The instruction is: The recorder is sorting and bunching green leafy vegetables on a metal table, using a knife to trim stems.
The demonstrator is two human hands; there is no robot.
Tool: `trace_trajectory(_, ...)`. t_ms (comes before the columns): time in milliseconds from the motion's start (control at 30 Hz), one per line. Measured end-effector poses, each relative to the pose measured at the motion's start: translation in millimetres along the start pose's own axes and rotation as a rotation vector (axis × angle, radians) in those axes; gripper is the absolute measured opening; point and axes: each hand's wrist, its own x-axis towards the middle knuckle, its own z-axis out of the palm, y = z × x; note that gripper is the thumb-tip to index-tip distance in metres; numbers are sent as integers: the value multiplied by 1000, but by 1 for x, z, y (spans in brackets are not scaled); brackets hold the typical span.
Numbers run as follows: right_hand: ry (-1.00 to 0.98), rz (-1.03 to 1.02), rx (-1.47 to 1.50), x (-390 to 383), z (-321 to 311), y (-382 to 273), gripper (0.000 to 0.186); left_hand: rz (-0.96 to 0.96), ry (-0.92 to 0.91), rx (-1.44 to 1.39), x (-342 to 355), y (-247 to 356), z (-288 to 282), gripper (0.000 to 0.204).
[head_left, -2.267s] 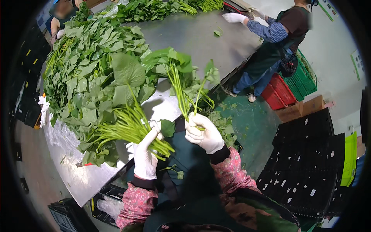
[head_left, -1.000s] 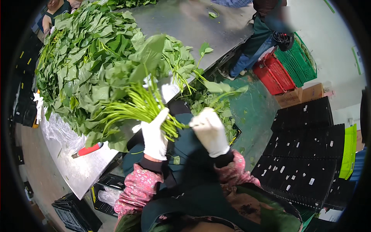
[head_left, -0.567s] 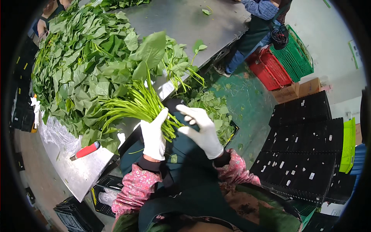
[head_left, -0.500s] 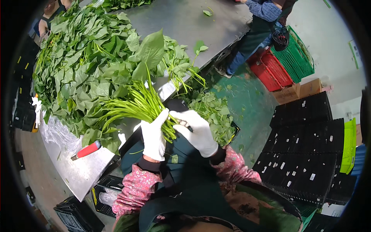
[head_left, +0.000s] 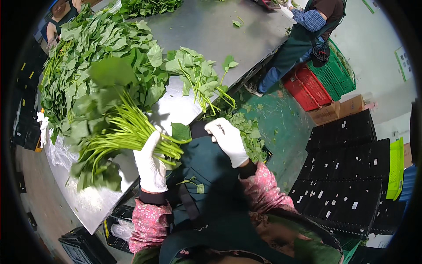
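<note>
My left hand [head_left: 151,165], in a white glove, is closed around a thick bunch of leafy greens [head_left: 132,132]. The cut stem ends poke out to the right of the fist, and the leaves spread left, blurred by motion. A single leaf [head_left: 180,131] hangs by the stem ends. My right hand [head_left: 226,141], also white-gloved, is apart from the bunch on its right. Its fingers are curled in, and nothing shows in them. Below the bunch, a loose sprig [head_left: 200,188] is in front of my dark apron.
A big heap of greens [head_left: 101,48] covers the left of the metal table [head_left: 206,31], with a smaller pile [head_left: 198,70] near its edge. A co-worker [head_left: 303,39] stands far right, another person [head_left: 61,20] far left. Red [head_left: 305,88] and green crates [head_left: 332,70] and stacked black crates [head_left: 338,176] stand right.
My left hand has swung the bunch left and down, tilting it over the spot where the red-handled tool showed, which is now hidden. My right hand has come away from the stems.
</note>
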Motion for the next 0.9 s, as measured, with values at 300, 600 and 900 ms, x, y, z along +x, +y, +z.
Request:
trace_trajectory(300,361,-422,-792,99,37,49,25,-153,-110,-132,6,-15,-27,43)
trace_trajectory(600,426,-302,-690,138,15,42,22,-86,-113,-89,-8,9,0,40)
trace_trajectory(900,11,-276,-483,116,55,-6,23,62,-142,-38,-3,11,-3,49)
